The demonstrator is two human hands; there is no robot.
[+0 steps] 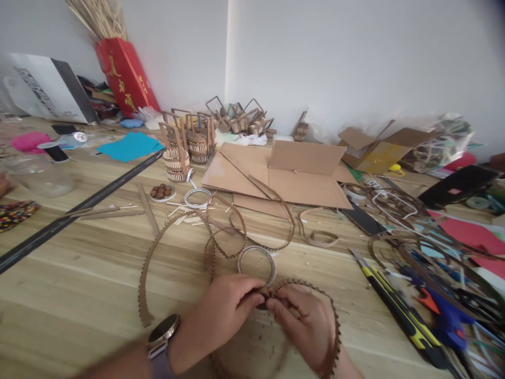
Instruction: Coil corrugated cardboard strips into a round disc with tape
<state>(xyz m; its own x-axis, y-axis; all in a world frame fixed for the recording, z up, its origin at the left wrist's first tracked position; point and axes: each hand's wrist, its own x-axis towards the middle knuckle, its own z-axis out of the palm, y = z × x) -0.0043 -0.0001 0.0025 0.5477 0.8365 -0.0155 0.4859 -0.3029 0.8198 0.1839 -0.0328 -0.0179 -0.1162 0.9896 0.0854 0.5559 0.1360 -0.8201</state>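
Both my hands meet low in the middle of the wooden table [87, 284]. My left hand [226, 308], with a watch on its wrist, pinches one end of a notched cardboard strip [335, 326] that curls into a ring around my right hand [305, 326]. My right hand's fingers are closed on the same strip where the ends meet. Just beyond my fingers lies a roll of white tape [256, 263]. More long notched cardboard strips [158, 252] curve across the table in front of me.
Flat cardboard sheets [292, 173] lie in the middle, small woven cardboard baskets [189, 145] behind them. A long black ruler [79, 208] crosses the left side. A yellow-black utility knife [394, 305], a blue glue gun [445, 318] and coloured paper scraps crowd the right.
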